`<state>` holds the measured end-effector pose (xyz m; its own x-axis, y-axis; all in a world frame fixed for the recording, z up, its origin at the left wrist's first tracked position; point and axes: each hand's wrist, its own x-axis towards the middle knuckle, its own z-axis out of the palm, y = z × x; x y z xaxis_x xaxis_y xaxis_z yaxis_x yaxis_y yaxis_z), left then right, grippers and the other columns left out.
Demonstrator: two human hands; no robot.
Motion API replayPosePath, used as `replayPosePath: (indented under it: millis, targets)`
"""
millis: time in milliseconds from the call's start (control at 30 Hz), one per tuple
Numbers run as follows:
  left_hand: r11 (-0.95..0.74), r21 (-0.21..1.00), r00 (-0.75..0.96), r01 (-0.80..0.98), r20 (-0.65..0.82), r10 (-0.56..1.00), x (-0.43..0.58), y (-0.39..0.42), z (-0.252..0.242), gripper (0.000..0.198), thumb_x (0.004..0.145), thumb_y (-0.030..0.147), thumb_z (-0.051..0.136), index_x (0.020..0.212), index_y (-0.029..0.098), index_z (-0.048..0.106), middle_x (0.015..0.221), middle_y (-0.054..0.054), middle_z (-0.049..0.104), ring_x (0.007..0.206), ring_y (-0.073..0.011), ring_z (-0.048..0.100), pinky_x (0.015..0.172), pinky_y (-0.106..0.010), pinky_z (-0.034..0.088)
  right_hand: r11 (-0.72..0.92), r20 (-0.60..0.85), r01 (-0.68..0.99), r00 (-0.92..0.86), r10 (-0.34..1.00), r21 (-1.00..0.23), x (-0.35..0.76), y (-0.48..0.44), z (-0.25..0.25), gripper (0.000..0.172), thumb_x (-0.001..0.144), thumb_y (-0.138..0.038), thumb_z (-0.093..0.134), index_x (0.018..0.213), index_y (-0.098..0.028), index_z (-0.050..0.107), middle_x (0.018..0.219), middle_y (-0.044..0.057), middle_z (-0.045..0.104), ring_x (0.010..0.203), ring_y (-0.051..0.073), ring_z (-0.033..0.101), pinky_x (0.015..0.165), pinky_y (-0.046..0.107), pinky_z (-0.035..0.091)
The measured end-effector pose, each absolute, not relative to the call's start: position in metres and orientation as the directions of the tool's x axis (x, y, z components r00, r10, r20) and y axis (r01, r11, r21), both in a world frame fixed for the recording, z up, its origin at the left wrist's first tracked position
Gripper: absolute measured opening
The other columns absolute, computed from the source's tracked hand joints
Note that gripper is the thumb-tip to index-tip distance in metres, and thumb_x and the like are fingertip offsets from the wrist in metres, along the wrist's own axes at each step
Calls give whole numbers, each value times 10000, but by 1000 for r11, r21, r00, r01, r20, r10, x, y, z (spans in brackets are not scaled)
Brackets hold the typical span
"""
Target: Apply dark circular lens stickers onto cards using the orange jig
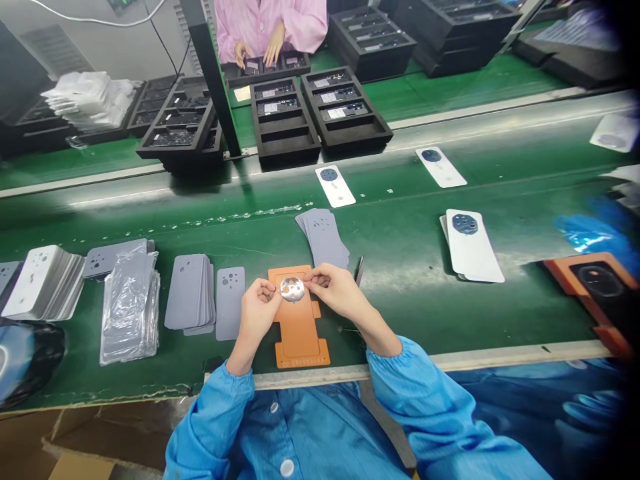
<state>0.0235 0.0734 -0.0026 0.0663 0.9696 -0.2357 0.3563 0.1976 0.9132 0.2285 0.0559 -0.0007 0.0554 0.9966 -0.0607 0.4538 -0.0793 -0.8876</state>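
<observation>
Both my hands meet over an orange jig lying on the green belt near the front edge. My left hand pinches the left rim of a small round silver disc with holes. My right hand pinches its right rim, fingers closed. The disc sits at the top end of the jig. A fanned stack of grey back covers lies just beyond my right hand.
Left of the jig lie grey cover stacks, a plastic-wrapped bundle and white covers. White covers with round dark lens rings rest on the belt. Black trays stand beyond; a person in pink works there.
</observation>
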Motion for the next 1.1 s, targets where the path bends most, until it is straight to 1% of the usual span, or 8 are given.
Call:
replayPosePath:
  millis: [100,167,333,533,700,867,1000,1100]
  targets:
    - [181,905,66,384,-222,973,24,74,-3,135,738,218,670,777,183,546,665,54,537,524,-70,430,523,-189,316,-20,-2,539,35,999,-842,236,57,4,124,845,-208,605,872,-205,727,834,22,696,702,156,659,669,294,555]
    - [174,903,69,393,-218,974,24,74,-3,123,738,214,661,769,186,546,659,56,533,535,-74,439,530,-190,318,46,85,665,27,996,-746,244,57,7,192,876,-198,559,962,-204,730,958,59,718,836,197,692,750,337,572]
    - [168,897,82,408,-220,972,23,74,-5,106,750,227,639,747,198,538,632,61,515,542,-87,442,535,-198,320,165,159,941,-123,980,-294,269,58,3,442,918,-222,541,1350,-149,595,1489,169,535,1372,365,492,1079,585,432]
    - [191,927,80,324,-228,970,18,76,-8,84,731,195,608,755,206,528,613,53,552,569,-115,539,562,-208,363,255,211,966,-242,947,-40,269,57,-13,403,1022,-208,397,1343,-100,616,1434,196,586,1316,347,568,1145,612,337]
    - [181,954,79,240,-204,976,14,73,-3,89,752,236,617,789,198,544,640,31,590,614,-134,600,592,-217,415,293,330,956,-282,901,16,262,54,-24,377,997,-125,416,1258,-112,688,1312,171,684,1188,299,671,1157,541,352]
    - [167,976,87,141,-180,980,13,63,10,141,770,285,665,810,182,577,682,13,618,633,-130,623,585,-208,439,314,412,944,-248,877,-98,273,53,-22,358,989,-147,446,1208,-207,723,1222,105,743,1107,268,720,1151,571,362]
    - [262,965,204,0,-257,945,16,57,25,307,824,445,685,907,153,637,809,-66,725,573,-129,628,483,-206,428,300,527,943,-184,830,-143,270,46,1,391,1004,-148,429,1308,-225,662,1262,109,723,1166,267,695,1177,594,315]
    - [342,934,299,-108,-297,907,19,53,35,490,819,529,710,1112,139,663,1008,-145,769,757,-196,724,532,-228,498,414,632,902,-250,733,-124,248,27,18,439,987,-96,456,1379,-231,599,1307,104,698,1250,246,644,1209,537,291]
